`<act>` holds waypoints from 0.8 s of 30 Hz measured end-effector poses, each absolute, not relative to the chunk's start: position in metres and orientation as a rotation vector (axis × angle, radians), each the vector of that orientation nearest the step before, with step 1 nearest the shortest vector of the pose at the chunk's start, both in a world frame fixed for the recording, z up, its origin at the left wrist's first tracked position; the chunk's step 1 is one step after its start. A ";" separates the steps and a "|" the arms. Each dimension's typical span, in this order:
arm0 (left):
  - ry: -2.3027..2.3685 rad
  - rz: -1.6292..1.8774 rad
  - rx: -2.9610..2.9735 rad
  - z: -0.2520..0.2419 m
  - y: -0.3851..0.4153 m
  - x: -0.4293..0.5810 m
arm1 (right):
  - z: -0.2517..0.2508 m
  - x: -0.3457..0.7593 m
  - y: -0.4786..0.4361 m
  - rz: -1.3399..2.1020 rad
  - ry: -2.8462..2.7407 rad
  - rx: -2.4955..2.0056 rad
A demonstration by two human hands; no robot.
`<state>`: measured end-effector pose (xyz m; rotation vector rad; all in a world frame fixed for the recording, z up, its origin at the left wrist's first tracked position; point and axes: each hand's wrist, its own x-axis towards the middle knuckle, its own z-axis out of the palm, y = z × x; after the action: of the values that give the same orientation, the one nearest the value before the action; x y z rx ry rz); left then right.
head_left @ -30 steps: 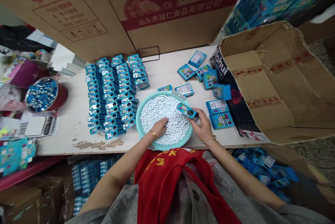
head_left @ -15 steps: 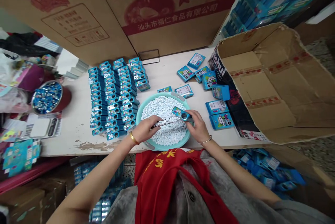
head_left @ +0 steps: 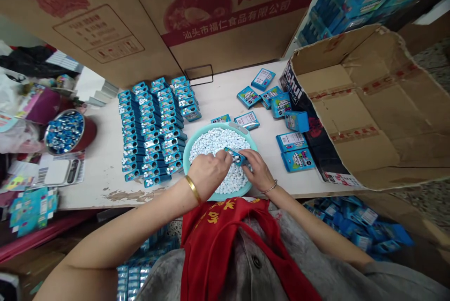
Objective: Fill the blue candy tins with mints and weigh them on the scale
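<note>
A teal basin (head_left: 197, 138) full of small white candies (head_left: 216, 141) sits at the table's near edge. Over it my right hand (head_left: 258, 169) grips a small blue tin (head_left: 235, 155). My left hand (head_left: 208, 172) is cupped shut against the tin's left end, its fingers hiding whatever they hold. Rows of filled blue tins (head_left: 154, 127) lie left of the basin. Loose blue tins (head_left: 293, 148) lie to its right.
A big open cardboard box (head_left: 369, 104) stands at the right. Tall cartons (head_left: 147, 15) wall the back. A red tub of blue pieces (head_left: 66, 132) and a scale (head_left: 58, 172) sit at the left. More blue packs (head_left: 351, 226) lie under the table.
My left hand rose out of the candies and moved right up to the tin. My right hand brought the tin down and left toward it.
</note>
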<state>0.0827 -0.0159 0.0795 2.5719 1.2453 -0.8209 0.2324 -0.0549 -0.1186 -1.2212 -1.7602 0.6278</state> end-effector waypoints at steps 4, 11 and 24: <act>1.339 -0.643 2.547 0.061 -0.006 0.049 | -0.119 0.236 -0.054 0.657 -1.727 -1.256; 1.555 -0.446 2.234 -0.059 0.014 -0.025 | -0.110 0.246 -0.052 0.681 -1.615 -1.321; 1.211 -0.056 2.090 -0.118 -0.005 0.020 | -0.100 0.258 -0.050 0.632 -1.468 -1.404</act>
<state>0.0204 -0.0048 -0.1176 2.0903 1.2106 -0.0557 0.2579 -0.0503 -0.0999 -1.4038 -1.4676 0.6315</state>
